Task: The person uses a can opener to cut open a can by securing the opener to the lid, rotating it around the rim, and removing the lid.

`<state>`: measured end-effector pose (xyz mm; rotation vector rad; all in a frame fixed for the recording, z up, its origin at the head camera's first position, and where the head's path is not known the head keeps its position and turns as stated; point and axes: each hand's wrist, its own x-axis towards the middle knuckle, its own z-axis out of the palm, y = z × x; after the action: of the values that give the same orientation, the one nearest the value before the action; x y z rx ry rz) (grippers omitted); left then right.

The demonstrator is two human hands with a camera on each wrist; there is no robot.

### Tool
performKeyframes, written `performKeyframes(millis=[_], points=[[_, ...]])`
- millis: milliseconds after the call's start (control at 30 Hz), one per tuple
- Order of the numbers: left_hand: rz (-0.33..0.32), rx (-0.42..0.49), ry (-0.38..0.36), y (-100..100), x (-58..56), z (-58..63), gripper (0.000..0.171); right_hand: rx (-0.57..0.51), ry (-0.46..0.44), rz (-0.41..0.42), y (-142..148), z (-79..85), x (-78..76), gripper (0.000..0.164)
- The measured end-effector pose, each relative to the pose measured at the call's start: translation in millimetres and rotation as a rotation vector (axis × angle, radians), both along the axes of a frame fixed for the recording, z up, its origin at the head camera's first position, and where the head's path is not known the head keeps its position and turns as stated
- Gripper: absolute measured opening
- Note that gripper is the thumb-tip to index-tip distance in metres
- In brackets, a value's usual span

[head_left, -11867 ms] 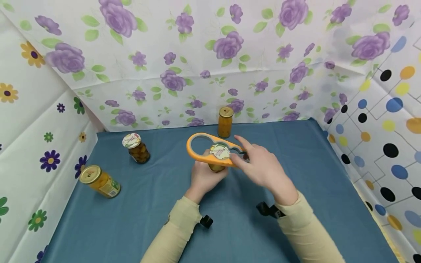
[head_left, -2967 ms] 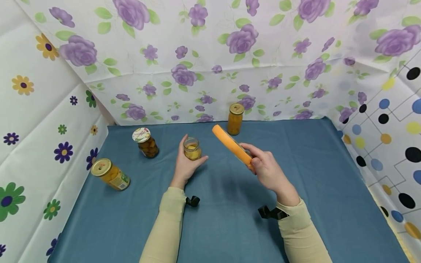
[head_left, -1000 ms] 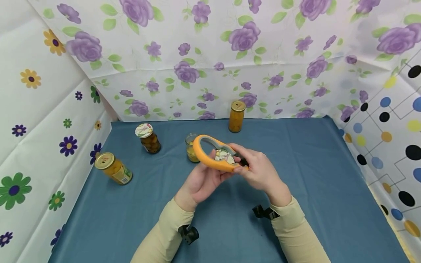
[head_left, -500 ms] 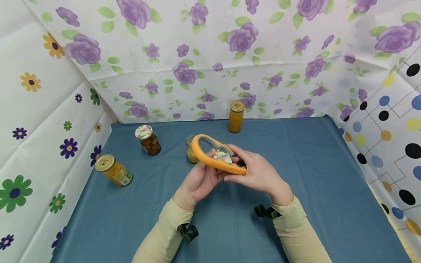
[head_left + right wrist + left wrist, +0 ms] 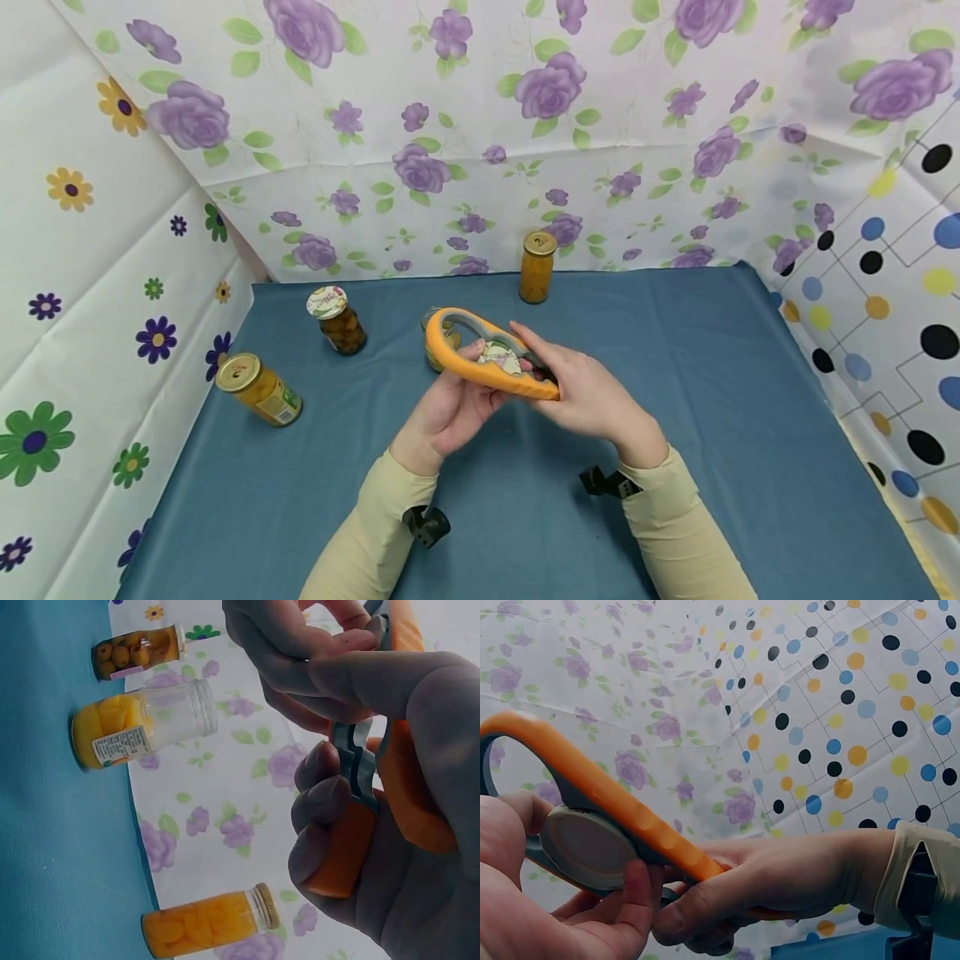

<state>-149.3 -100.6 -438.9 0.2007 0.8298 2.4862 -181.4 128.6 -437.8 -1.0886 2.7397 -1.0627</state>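
The right hand (image 5: 588,392) is gripping, likely bracing, a looped orange plastic opener (image 5: 487,375) from four o'clock, left hand (image 5: 450,412) pinching a round white lid (image 5: 500,358).

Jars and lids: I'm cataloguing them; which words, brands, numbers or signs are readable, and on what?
Nothing reads for certain.
Leftmost jar's lid: a mark, perhaps "2", unclear.
Back jar's lid: similar mark, unclear.
Brown jar's lid: lettering, blurred.
Loose lid by orange tool: lettering, blurred.
Leftmost jar's label: too small.
Open jar's label: too small.
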Motion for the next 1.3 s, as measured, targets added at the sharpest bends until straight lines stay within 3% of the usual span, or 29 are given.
performKeyframes(millis=[100,233,333,500,600,767,900,1133,1200,1300], points=[[0.024,-0.013,-0.009,1,0.3,0.1,0.068,0.015,0.022,-0.008,-1,0.1,0.2,0.09],[0.067,-0.094,0.05,5,0.1,-0.8,0.048,0.038,0.107,-0.039,-1,-0.3,0.6,0.099],[0.102,-0.154,0.1,9,-0.7,-2.4,0.042,0.057,0.191,-0.051,-1,-0.2,1.4,0.104],[0.138,-0.177,0.135,13,-1.5,-6.4,0.058,0.05,0.253,-0.038,0,0.3,3.5,0.103],[0.195,-0.265,0.157,14,-0.7,-8.4,0.061,0.049,0.286,-0.043,1,1.8,4.8,0.101],[0.246,-0.411,0.188,18,1.7,-10.9,0.033,0.064,0.367,-0.056,5,7.2,8.2,0.099],[0.254,-0.442,0.213,20,1.1,-12.9,0.026,0.048,0.363,-0.045,6,10.8,8.6,0.094],[0.273,-0.593,0.223,19,-0.8,-15.7,0.012,0.002,0.326,-0.043,8,12.4,8.4,0.086],[0.263,-0.628,0.23,18,-0.5,-15.7,0.016,-0.007,0.327,-0.043,9,12.2,8.6,0.083],[0.233,-0.7,0.297,10,-0.1,-16.9,0.032,-0.032,0.327,-0.05,10,12.7,8.7,0.08]])
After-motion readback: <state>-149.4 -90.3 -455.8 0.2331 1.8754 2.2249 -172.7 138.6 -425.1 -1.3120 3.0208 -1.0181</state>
